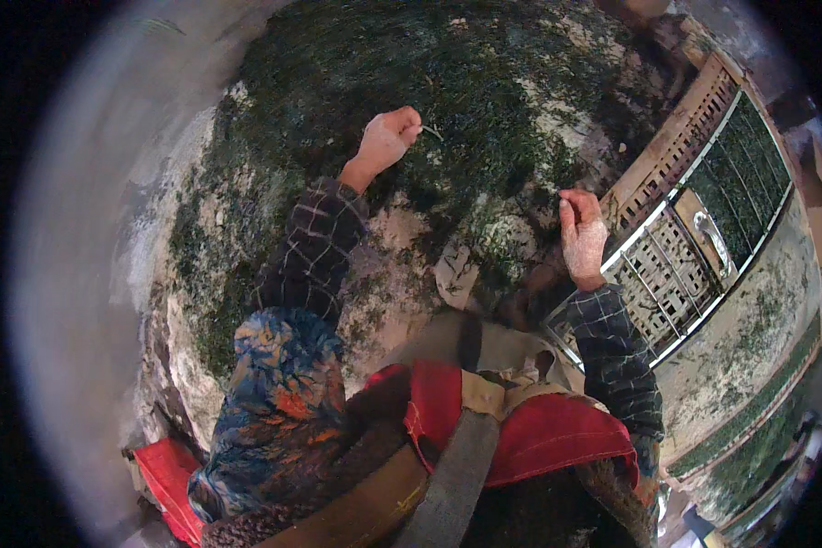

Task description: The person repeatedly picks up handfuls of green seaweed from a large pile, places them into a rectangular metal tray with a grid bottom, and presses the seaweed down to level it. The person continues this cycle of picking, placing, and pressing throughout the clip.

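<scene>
A wide spread of small dark green dried leaves, apparently tea [466, 89], lies on a pale surface before me. My left hand [387, 140] is above the middle of the leaves. Its thumb and forefinger pinch a thin pale stem [433, 131], which sticks out to the right. My right hand [582, 236] is lower and to the right, beside a perforated basket [647, 175]. Thumb and fingertips are closed together there, and nothing shows between them. Among the leaves under my hands are patches of bare pale surface [397, 229].
Along the right stands a metal-wire frame [699, 151] against the basket, with dark leaves behind its far part. A board with a shiny metal handle [712, 236] sits at its middle. Further leaf-strewn surfaces [746, 472] extend lower right. Red cloth [555, 438] covers my lap.
</scene>
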Tool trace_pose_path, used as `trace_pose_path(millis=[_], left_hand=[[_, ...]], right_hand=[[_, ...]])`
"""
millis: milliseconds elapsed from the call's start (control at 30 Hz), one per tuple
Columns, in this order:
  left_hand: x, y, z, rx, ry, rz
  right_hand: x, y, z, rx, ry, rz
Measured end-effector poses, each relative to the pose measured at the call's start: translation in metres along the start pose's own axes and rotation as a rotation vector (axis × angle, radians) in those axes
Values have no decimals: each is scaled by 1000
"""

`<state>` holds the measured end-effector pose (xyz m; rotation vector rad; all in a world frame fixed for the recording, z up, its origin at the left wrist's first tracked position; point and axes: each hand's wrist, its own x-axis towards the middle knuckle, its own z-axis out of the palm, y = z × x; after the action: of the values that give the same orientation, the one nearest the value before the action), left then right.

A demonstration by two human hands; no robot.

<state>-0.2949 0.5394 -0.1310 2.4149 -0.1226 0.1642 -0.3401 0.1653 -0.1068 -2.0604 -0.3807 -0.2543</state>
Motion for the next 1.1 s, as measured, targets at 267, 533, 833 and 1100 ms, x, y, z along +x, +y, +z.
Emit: trace_pose_path(millis=[267,533,833,1100], left_hand=[[-103,29,-13,218,-152,-129],[-137,1,25,-211,77,-112],[-151,142,30,-256,-419,81],[-151,186,30,-208,-537,407]], right_hand=[[-25,3,1,121,-125,72],[-40,1,-8,353,-136,214],[-27,-36,14,729,-542,553],[-7,-91,15,852,-534,601]])
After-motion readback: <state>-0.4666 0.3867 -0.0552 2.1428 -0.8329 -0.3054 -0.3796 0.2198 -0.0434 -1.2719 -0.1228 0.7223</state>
